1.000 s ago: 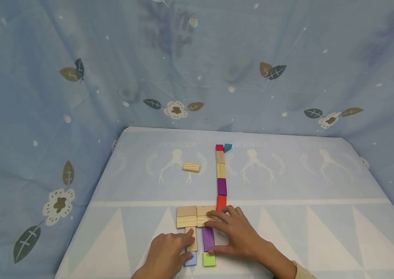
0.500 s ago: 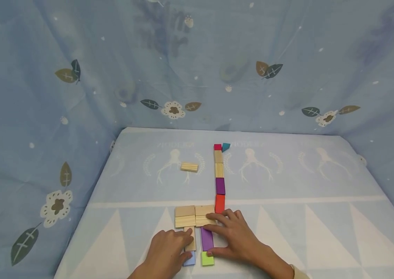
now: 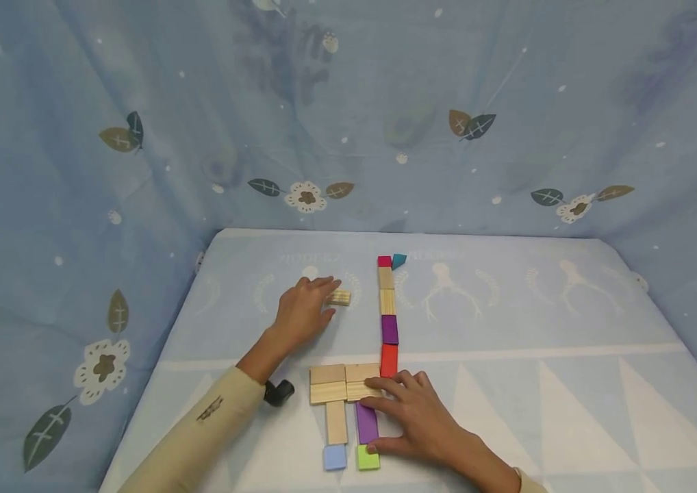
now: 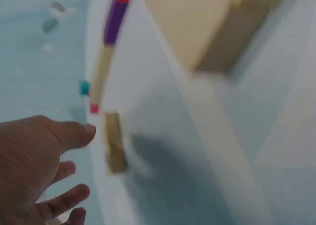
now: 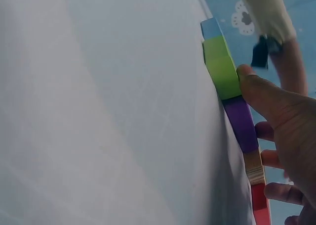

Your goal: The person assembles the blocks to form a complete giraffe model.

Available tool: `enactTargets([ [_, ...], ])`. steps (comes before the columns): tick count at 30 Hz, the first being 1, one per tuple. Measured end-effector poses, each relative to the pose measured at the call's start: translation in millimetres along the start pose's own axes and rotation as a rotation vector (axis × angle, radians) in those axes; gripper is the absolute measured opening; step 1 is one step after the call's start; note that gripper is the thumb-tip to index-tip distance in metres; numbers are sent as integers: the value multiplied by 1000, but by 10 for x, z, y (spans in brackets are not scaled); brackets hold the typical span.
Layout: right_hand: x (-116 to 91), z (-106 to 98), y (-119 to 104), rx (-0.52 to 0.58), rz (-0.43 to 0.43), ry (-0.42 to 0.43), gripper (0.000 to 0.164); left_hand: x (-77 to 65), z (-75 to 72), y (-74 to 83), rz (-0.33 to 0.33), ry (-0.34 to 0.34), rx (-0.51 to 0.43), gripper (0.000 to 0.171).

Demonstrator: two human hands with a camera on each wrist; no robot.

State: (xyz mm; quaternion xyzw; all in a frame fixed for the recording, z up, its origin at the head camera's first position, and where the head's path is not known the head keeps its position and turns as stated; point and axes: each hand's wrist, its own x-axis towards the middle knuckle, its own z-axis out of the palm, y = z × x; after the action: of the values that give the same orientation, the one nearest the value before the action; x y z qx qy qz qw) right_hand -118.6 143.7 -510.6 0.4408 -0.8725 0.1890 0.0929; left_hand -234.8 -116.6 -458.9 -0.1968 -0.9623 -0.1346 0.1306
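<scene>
Left hand at centre-left of the head view, fingers relaxed and spread, reaching the loose plain block and perhaps just touching it, nothing grasped. Right hand flat at lower centre, fingers straight, pressing the wooden blocks and purple block, probably to steady the layout on the bench. Half a second ago: left hand down by the light-blue block; now stretched toward the upper middle.

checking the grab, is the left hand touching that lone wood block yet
Cannot tell. In the head view the left hand overlaps the lone wood block; the left wrist view is blurred, fingers spread beside it.
</scene>
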Motion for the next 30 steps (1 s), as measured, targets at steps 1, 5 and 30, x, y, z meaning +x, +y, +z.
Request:
enactTargets([
  [1,-5,-2,3,0,-2,0,60,75,60,-69,-8,-27,0,54],
  [5,-12,7,12,17,-23,15,61,257,220,-246,-33,-146,42,49],
  [30,-14,-20,-1,2,20,-14,61,-105,-258,-62,-82,-86,-31,33],
])
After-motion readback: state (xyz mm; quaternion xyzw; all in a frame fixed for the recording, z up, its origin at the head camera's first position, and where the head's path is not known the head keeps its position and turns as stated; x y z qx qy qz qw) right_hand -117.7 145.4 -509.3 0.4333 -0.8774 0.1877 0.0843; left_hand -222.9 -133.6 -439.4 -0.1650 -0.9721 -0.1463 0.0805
